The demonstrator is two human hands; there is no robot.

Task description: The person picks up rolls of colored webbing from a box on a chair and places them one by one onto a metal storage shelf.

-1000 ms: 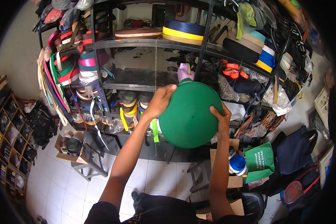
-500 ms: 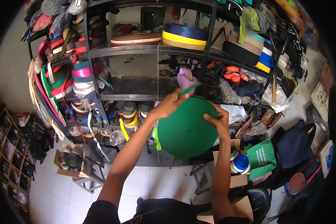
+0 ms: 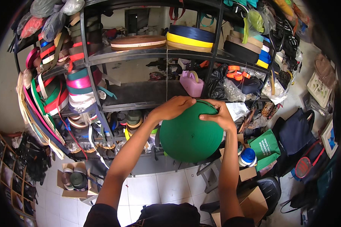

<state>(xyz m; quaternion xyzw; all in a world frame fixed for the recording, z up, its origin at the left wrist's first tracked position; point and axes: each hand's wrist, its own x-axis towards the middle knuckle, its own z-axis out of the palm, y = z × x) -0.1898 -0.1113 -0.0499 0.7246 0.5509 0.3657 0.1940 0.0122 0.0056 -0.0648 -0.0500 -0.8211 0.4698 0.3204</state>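
Holding the big green roll of webbing [image 3: 190, 132] lower than a second ago, both hands now sit on its top edge, in front of the metal shelf rack [image 3: 147, 94]. The left hand [image 3: 174, 107] lies curled over the upper left rim. The right hand [image 3: 217, 116] presses on the upper right face, fingers bent. Both forearms reach up from below. A pink tape dispenser [image 3: 191, 84] stands on the shelf just above the roll.
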